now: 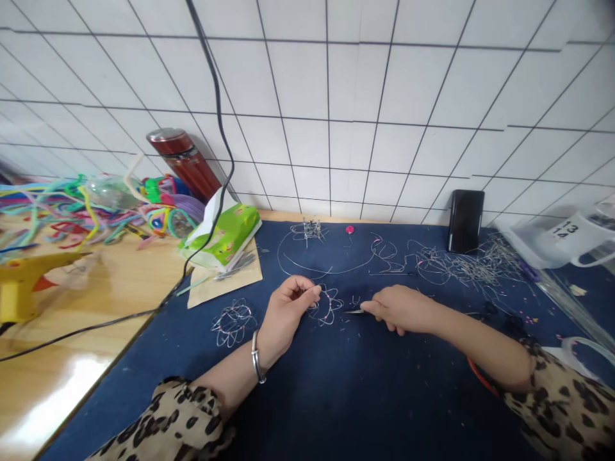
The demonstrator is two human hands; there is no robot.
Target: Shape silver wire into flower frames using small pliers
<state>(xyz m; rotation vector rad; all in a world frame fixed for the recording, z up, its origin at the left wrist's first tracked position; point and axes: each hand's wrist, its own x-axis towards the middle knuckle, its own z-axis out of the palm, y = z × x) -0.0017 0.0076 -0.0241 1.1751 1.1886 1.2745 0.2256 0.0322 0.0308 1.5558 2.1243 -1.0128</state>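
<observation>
My left hand (294, 306) pinches the edge of a wire flower (328, 306), a ring of looped silvery wire with small pink beads. Close to its right side, my right hand (396, 308) grips a slim pointed metal tool (354, 312). The fingers cover most of that tool, so its exact kind is hidden; its tip points left at the flower, with a small gap between. A second looped wire piece (234, 323) lies on the dark blue mat (336, 397), left of my left wrist. Tiny wire scraps (354, 299) lie near the tool tip.
At the back lie a wire bundle (311, 230), a pink bead-like piece (350, 229) and a tangle of wires (480, 266). A black phone (466, 221) leans on the tiled wall. Left are tissues (225, 237), a red thermos (185, 163), a glue gun (29, 282) and a cable (218, 115); right, a mug (571, 237).
</observation>
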